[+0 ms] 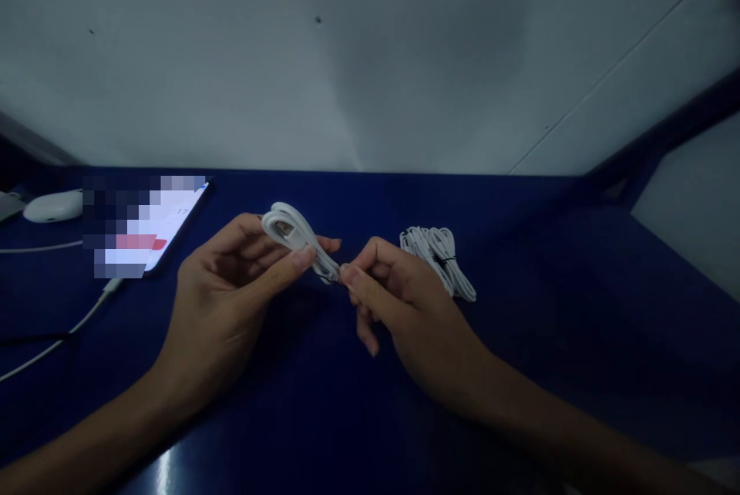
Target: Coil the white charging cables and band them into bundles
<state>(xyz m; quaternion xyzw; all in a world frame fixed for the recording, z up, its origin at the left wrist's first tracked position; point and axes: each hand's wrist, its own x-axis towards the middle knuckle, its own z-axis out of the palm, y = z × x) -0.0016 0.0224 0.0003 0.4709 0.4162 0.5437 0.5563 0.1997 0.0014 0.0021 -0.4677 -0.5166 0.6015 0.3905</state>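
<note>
A coiled white USB cable (292, 227) is held up between both hands over the dark blue table. My left hand (231, 279) pinches its looped end between thumb and fingers, and a metal plug shows inside the loop. At the lower end, my right hand (398, 287) has thumb and forefinger closed on the bundle, close to a thin dark tie around it. Behind my right hand lies a pile of similar coiled white cables (442, 252), bound with dark ties and partly hidden by that hand.
On the left of the blue table (347, 418) lies a phone (173, 225) with a lit, partly blurred screen and a white charging cord (86, 318) plugged in. A rounded white object (53, 207) sits beyond it. A pale wall (347, 55) rises at the back edge.
</note>
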